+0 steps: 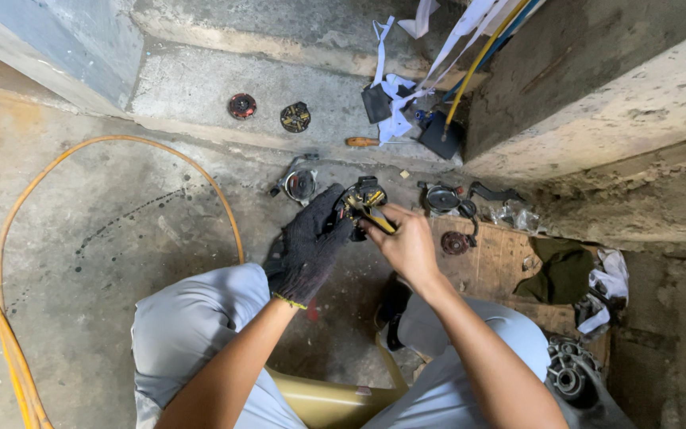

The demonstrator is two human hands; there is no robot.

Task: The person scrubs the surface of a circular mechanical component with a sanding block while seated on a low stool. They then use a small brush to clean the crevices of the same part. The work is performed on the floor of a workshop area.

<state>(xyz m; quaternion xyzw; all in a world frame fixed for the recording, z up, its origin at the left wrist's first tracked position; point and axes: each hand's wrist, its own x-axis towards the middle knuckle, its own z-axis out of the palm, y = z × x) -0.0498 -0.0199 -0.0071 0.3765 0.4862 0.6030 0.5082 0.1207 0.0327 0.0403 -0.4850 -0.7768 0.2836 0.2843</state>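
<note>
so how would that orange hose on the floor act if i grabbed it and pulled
The orange hose lies in a wide loose loop on the concrete floor, so it is probably flexible rather than stiff. It would likely drag and uncurl behind your hand instead of lifting as one piece. It looks thin and long, so probably light, though the floor's dark stains could make it greasy.

Gloved left hand (309, 246) and bare right hand (406, 245) hold a small motor part (361, 200) above concrete floor (121, 230)

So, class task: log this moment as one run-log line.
left hand: gloved, holds small motor part | right hand: bare, grip on yellow-handled tool at part | concrete floor, orange hose
</note>
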